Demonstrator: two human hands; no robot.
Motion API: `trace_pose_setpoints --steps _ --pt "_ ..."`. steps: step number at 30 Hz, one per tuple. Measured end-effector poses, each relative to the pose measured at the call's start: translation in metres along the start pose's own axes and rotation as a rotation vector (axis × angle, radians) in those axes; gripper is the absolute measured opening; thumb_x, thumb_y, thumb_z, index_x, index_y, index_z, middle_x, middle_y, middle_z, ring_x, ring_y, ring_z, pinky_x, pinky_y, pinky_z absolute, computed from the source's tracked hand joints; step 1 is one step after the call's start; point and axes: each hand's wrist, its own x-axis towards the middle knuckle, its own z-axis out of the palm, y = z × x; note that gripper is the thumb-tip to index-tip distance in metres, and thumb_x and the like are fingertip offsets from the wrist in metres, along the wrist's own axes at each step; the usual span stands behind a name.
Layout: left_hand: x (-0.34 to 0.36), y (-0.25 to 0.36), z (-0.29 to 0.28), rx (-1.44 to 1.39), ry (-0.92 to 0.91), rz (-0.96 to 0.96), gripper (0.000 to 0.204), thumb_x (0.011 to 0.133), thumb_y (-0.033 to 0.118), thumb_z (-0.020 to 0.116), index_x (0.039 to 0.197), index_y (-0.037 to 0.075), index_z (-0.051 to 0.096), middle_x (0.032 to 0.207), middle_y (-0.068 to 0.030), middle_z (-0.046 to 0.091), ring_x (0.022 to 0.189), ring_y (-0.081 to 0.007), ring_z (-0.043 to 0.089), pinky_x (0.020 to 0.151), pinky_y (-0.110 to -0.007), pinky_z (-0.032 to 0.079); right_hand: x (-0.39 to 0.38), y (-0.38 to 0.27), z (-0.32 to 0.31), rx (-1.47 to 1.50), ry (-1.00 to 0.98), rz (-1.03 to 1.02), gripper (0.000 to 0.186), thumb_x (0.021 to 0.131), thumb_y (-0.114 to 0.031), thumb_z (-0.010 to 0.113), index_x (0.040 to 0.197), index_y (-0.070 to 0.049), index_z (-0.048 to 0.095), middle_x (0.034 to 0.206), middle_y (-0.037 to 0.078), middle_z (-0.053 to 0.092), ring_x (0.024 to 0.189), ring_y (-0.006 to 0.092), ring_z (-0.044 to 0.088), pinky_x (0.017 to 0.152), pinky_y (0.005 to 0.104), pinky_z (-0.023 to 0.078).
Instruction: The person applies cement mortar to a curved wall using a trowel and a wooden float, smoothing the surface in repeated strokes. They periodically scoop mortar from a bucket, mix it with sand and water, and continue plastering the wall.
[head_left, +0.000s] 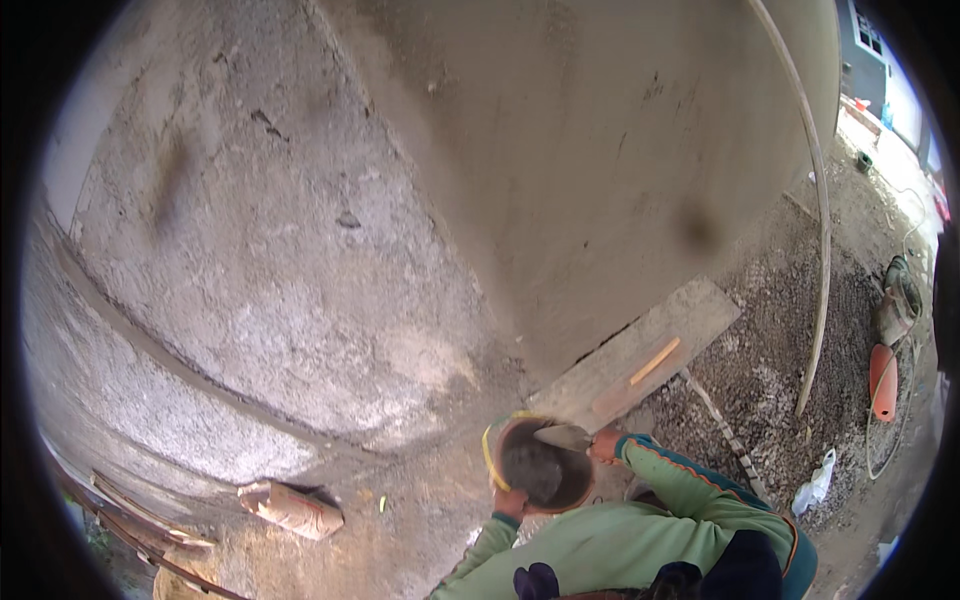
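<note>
Two grips here: left hand (510,501) clamped on the bucket (490,452), right hand (606,445) clamped on the trowel (564,437), apparently scooping grey mix (540,472), and lifting calls for steadiness.

Room opens left of the bucket (489,452), while the board (692,316) crowds its far-right side.

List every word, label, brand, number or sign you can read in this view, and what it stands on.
No text can be read anywhere in this view.
Bucket and trowel: no lettering can be made out.
Brown bag at lower left: any print is too small and blurred to read.
White plastic bag at right: too small to tell.
Striped stick: bands only, no legible characters.
</note>
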Motion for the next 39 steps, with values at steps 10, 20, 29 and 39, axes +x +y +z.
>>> trace_pose_setpoints --steps 10,20,29,39 --pt "0.011 0.056 0.067 0.198 -0.187 -0.07 0.052 0.076 -0.005 0.052 0.127 0.002 0.048 0.113 -0.012 0.059 0.1 -0.0285 0.063 0.075 -0.046 0.061 -0.116 -0.018 0.002 1.454 -0.041 0.372 0.03 0.096 -0.035 0.057 0.097 -0.006 0.065 0.075 0.004 0.061 0.058 0.0157 0.057 0.047 0.0332 0.047" --pt "0.045 0.014 0.034 -0.191 -0.128 -0.267 0.019 0.08 -0.006 0.048 0.095 0.001 0.055 0.095 -0.015 0.055 0.087 -0.0346 0.06 0.084 -0.069 0.053 -0.18 -0.152 -0.158 1.842 0.826 -0.425 0.036 0.093 -0.035 0.051 0.114 -0.006 0.058 0.084 0.002 0.058 0.069 0.0131 0.056 0.059 0.0277 0.049" --pt "0.008 -0.025 -0.082 -0.2 0.178 -0.287 0.006 0.08 -0.002 0.056 0.083 0.003 0.054 0.085 -0.0144 0.051 0.077 -0.0318 0.057 0.081 -0.069 0.054 -0.225 -0.22 -0.32 0.96 1.956 -1.001 0.036 0.098 -0.02 0.053 0.13 -0.005 0.049 0.092 0.004 0.056 0.078 0.0106 0.052 0.07 0.0268 0.048" --pt "-0.04 -0.016 -0.109 -0.195 0.237 -0.298 0.036 0.085 -0.001 0.049 0.121 0.005 0.048 0.099 -0.0166 0.056 0.089 -0.039 0.065 0.077 -0.059 0.058 -0.039 -0.131 -0.139 0.563 1.009 -0.137 0.052 0.09 -0.028 0.064 0.135 -0.009 0.047 0.106 0.016 0.066 0.095 0.0279 0.065 0.086 0.0442 0.051"
